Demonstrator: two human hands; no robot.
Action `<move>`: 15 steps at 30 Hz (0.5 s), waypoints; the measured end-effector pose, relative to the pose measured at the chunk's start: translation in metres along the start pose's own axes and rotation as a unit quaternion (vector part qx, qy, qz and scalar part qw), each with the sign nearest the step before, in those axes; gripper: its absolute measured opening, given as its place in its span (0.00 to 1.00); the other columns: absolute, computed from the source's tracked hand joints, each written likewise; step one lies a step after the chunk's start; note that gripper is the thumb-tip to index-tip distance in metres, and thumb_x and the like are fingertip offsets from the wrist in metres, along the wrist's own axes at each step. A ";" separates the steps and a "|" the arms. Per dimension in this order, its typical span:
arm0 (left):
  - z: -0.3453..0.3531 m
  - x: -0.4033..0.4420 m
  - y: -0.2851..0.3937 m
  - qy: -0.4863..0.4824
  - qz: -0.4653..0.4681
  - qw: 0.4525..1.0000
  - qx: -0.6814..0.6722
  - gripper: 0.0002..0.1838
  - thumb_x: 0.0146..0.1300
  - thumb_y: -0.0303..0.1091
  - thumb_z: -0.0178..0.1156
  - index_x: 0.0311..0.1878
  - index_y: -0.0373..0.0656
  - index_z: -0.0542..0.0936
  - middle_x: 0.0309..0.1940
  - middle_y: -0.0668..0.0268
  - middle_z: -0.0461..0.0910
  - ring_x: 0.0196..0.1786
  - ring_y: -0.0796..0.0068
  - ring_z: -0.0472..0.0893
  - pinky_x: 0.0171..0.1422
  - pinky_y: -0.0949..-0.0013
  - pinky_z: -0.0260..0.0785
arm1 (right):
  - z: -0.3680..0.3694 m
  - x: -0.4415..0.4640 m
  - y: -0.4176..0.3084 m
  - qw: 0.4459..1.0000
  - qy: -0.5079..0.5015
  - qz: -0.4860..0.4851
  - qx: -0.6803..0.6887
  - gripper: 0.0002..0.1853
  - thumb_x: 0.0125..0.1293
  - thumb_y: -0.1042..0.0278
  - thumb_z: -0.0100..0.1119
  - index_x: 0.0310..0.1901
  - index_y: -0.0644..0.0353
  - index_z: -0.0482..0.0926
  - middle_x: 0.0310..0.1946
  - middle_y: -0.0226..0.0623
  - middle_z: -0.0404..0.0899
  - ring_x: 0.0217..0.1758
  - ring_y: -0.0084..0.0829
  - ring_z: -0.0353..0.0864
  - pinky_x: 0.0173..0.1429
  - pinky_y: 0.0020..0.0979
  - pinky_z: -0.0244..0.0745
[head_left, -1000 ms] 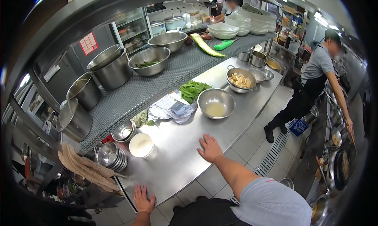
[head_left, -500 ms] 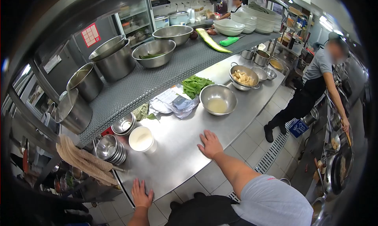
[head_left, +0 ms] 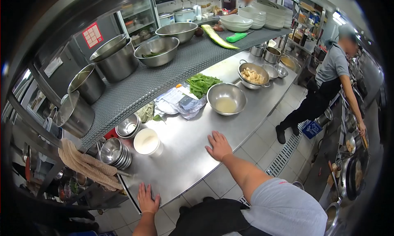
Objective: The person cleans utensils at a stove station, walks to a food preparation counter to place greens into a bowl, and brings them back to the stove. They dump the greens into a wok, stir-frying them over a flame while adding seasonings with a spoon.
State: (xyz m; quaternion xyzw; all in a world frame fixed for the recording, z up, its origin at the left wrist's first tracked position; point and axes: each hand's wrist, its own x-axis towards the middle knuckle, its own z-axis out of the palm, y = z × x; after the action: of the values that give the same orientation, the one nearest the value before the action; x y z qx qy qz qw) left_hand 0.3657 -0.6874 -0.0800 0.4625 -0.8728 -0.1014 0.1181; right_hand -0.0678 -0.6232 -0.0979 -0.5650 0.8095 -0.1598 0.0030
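Observation:
Both palms rest on the steel counter (head_left: 184, 154). My left hand (head_left: 148, 200) lies flat at the near left corner, fingers apart, holding nothing. My right hand (head_left: 219, 146) is spread by the front edge, also holding nothing. Beyond it stands a steel mixing bowl (head_left: 227, 99) with some pale liquid in the bottom. Behind that bowl lie green leaves (head_left: 202, 85) and a crumpled plastic bag (head_left: 177, 103). A white tub (head_left: 148, 142) stands between my left hand and the shelf, next to a stack of small steel bowls (head_left: 115, 153).
Above the counter runs a shelf (head_left: 180, 63) with steel pots, bowls, a cut green vegetable (head_left: 218, 38) and a green-handled tool (head_left: 237, 37). A colander of pale pieces (head_left: 252, 75) sits farther right. A co-worker (head_left: 328, 75) stands at the stoves. A towel (head_left: 87, 165) hangs at left.
The view has tilted slightly, shifting the scene a little. Both my hands stay flat on the counter. The co-worker at the stoves has their head a bit higher in the picture.

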 end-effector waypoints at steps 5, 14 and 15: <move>0.003 0.001 -0.001 0.002 -0.002 1.000 0.004 0.35 0.55 0.43 0.64 0.66 0.42 0.70 0.74 0.52 0.57 0.76 0.50 0.55 0.75 0.49 0.49 | -0.002 0.000 0.000 1.000 -0.002 0.006 -0.001 0.32 0.70 0.46 0.47 0.68 0.59 0.66 0.72 0.51 0.57 0.77 0.44 0.52 0.80 0.43 0.44; 0.003 0.000 -0.001 -0.012 -0.013 1.000 0.007 0.35 0.56 0.43 0.63 0.67 0.43 0.69 0.74 0.52 0.56 0.77 0.50 0.53 0.75 0.48 0.48 | -0.005 0.001 -0.002 1.000 -0.019 0.007 -0.013 0.32 0.70 0.45 0.46 0.69 0.58 0.65 0.73 0.50 0.57 0.78 0.43 0.51 0.80 0.42 0.43; 0.001 0.000 0.000 -0.023 -0.016 1.000 0.007 0.35 0.57 0.43 0.62 0.68 0.44 0.68 0.75 0.51 0.54 0.77 0.50 0.52 0.76 0.48 0.47 | -0.005 0.001 -0.001 1.000 -0.019 0.007 -0.015 0.32 0.70 0.45 0.46 0.69 0.58 0.65 0.73 0.50 0.56 0.78 0.43 0.51 0.80 0.42 0.43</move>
State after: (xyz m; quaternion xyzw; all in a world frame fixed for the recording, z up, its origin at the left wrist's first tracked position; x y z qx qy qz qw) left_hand 0.3654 -0.6874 -0.0814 0.4749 -0.8684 -0.1081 0.0932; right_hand -0.0679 -0.6237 -0.0929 -0.5624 0.8155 -0.1363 0.0112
